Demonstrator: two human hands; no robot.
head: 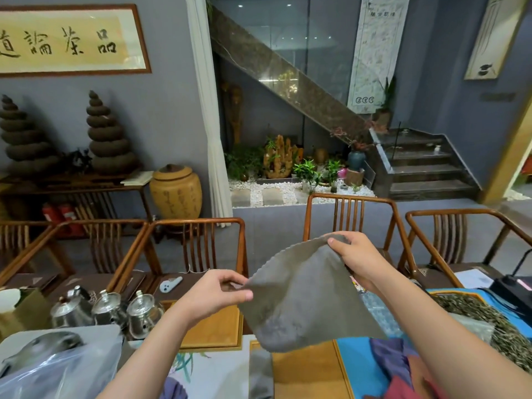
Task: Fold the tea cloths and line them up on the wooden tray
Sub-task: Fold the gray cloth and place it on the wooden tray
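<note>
Above what seems a wooden tray [305, 367], both hands [214, 295] [355, 262] pinch a grey cloth [302, 300].

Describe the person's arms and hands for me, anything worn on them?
Both forearms are bare as far as the frame shows: no sleeves, watch, bracelets or gloves. The left hand and right hand show no rings; the visible nails are short and unpainted.

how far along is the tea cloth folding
Early, it seems. Done: one grey strip below may be a folded cloth on the wooden tray; hard to tell. In hand: the left hand and right hand pinch corners of a grey cloth, held up unfolded. Left: folding it and lining it up.
</note>
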